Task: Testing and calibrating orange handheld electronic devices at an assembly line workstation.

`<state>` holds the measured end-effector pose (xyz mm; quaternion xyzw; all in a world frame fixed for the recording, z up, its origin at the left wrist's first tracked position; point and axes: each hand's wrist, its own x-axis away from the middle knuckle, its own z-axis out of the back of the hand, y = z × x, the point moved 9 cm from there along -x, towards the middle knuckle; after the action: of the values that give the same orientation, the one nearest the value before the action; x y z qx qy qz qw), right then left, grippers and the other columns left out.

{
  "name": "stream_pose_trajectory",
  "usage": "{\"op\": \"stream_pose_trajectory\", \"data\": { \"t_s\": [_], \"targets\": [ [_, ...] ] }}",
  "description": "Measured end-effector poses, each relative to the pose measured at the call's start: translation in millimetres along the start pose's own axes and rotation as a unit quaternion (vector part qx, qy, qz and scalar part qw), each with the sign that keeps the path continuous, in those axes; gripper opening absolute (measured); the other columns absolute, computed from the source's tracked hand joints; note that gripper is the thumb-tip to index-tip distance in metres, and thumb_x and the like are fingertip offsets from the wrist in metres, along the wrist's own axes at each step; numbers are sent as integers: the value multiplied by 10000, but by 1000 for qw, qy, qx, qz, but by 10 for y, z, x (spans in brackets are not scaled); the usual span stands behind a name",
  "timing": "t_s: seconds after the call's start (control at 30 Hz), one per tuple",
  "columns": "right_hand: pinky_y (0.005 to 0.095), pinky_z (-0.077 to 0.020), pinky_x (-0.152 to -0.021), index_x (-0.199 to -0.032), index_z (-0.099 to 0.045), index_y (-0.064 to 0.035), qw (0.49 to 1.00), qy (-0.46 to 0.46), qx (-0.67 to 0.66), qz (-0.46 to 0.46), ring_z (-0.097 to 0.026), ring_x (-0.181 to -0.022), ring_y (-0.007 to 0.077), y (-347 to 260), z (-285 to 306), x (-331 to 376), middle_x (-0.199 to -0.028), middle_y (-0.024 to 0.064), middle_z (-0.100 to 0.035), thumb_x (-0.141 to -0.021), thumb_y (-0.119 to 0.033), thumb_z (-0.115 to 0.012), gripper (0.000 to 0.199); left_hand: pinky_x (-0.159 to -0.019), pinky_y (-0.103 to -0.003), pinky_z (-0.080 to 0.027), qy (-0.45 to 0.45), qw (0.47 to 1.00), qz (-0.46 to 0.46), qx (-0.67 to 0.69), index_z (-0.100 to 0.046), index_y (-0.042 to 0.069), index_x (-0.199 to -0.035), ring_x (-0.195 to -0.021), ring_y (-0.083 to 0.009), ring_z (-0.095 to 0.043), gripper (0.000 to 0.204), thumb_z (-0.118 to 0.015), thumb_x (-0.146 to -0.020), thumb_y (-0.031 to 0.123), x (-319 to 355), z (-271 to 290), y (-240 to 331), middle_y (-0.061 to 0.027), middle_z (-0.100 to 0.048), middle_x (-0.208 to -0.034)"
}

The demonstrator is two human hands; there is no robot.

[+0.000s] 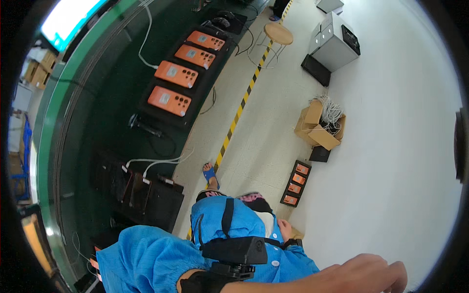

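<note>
The right hand (364, 273) lies at the lower edge, fingers curled together, holding nothing. The left hand (284, 228) rests against the blue coat (146, 259); its fingers cannot be told.

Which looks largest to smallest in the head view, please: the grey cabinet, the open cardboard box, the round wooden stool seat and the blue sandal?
1. Grey cabinet
2. Open cardboard box
3. Round wooden stool seat
4. Blue sandal

The fisheye shrinks things near the rim, so the cabinet-box ranking is unsure as true size.
</note>
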<state>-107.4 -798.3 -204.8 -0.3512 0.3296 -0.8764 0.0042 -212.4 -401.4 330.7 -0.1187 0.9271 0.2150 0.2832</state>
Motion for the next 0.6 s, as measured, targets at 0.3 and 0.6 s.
{"op": "stream_pose_trajectory", "data": {
  "t_s": [0.3,0.6],
  "targets": [
    [303,-492,-712,-970,-677,9,992,-60,21,105,-615,-763,159,-1322,70,-1516,-833,70,-680,-907,-214,-620,239,-920,-297,-417,76,985,53,-143,-499,15,-1189,-1052,-171,-526,467,-566,-738,117,-730,1449,249,-102,-551,-1111],
    [294,-476,-546,-1092,-611,-42,975,-189,-41,-106,-601,-691,165,-2337,363,-3486,-907,98,-675,-925,-288,-554,302,-744,-315,-519,600,531,196,-565,-605,26,-1026,-834,-142,-640,253,-628,-791,119,950,4292,54,-52,-673,-939]
  ]
}}
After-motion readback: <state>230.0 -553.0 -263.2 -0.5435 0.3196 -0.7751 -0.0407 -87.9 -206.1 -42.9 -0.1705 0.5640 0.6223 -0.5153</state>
